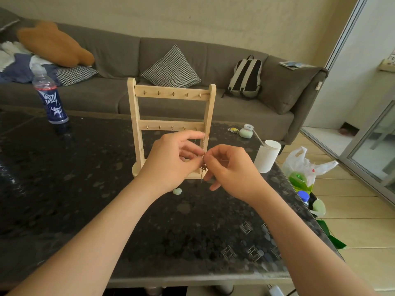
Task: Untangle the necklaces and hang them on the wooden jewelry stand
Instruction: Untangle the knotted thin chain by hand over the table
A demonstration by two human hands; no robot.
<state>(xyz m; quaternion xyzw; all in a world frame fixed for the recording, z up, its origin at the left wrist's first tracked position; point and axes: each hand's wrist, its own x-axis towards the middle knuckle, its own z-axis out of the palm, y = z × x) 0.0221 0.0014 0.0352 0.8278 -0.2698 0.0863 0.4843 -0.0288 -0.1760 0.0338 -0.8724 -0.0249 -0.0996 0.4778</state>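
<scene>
Hands: left hand (171, 159) and right hand (230, 169) met fingertip to fingertip, each pinching the thin chains.
Necklaces: tangled necklaces (202, 175) dangled between the fingers, just in front of the stand's lower right corner.
Pendant: pale green pendant (177, 191) showed below the left hand, near the surface.
Stand: wooden jewelry stand (171, 96) stood upright with two rows of hooks.
Surface: dark surface (85, 189) carried a water bottle (52, 99) at far left and a white cup (268, 155) at right.
Behind: grey sofa (128, 52).
</scene>
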